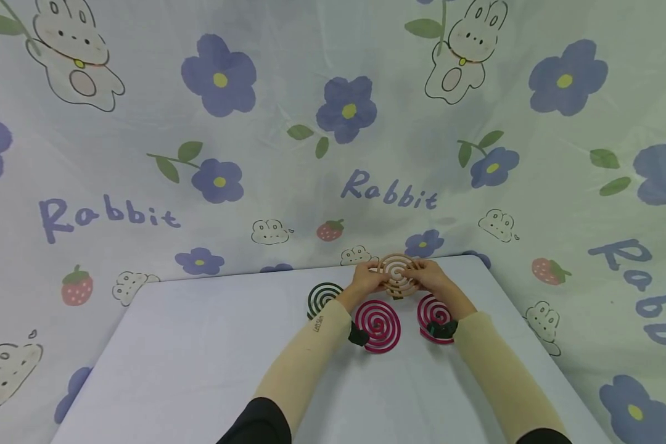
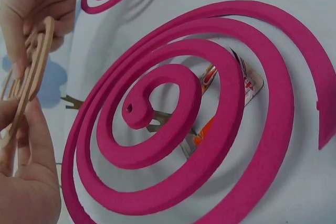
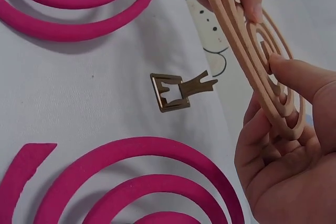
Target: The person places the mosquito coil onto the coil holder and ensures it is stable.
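Note:
A tan mosquito coil (image 3: 240,48) is held upright just above the table's far edge. My left hand (image 1: 369,279) grips its left side, thumb on the near face. On the other side my right hand (image 1: 434,276) pinches it, the thumb reaching near the spiral's centre in the right wrist view. The coil is edge-on in both wrist views, so its far face is partly hidden. Below it on the white table lies a small metal coil stand (image 3: 185,92) with a raised forked tab. A large pink mosquito coil (image 2: 231,93) lies under my left wrist.
A second pink coil (image 2: 97,9) lies to the right, partly covered by my right wrist in the head view. Left of my left hand is a green coil (image 1: 324,284). Something with orange print (image 2: 207,127) shows beneath the pink coil. A patterned cloth (image 1: 288,185) hangs behind.

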`<state>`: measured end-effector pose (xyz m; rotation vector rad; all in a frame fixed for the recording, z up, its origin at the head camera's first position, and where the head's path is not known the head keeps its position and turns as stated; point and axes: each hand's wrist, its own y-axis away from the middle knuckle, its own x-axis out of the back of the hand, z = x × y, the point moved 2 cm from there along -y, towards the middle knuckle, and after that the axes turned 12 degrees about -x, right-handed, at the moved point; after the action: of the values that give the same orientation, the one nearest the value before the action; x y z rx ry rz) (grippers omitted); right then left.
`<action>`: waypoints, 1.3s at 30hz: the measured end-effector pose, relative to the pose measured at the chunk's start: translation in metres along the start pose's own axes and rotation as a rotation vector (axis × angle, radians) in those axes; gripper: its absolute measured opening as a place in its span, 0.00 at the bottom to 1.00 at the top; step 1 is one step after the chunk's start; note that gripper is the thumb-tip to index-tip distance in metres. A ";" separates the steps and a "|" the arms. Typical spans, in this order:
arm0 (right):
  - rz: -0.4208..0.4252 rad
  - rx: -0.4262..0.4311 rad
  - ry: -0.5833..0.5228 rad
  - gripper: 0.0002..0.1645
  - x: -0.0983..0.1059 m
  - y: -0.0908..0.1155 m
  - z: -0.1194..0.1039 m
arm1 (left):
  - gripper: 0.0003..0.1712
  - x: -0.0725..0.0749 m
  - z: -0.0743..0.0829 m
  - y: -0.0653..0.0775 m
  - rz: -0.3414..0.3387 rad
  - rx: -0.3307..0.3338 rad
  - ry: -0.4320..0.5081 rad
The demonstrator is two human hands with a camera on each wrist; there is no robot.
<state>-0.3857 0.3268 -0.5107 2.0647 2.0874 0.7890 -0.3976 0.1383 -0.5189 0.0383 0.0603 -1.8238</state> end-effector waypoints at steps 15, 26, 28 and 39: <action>0.033 0.000 0.101 0.30 -0.001 -0.007 0.002 | 0.18 -0.001 -0.009 -0.005 0.027 0.019 -0.024; 0.036 -0.026 0.098 0.26 0.000 -0.011 0.007 | 0.19 0.002 -0.010 -0.004 -0.002 0.052 -0.072; 0.030 -0.031 0.110 0.25 0.001 -0.012 0.008 | 0.20 0.002 -0.010 -0.004 -0.011 0.056 -0.075; -0.023 -0.079 0.163 0.21 0.005 -0.011 0.010 | 0.15 0.003 -0.017 -0.004 -0.072 0.016 -0.147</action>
<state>-0.3922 0.3354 -0.5224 1.9942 2.1178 1.0512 -0.4020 0.1376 -0.5357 -0.0880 -0.0577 -1.8934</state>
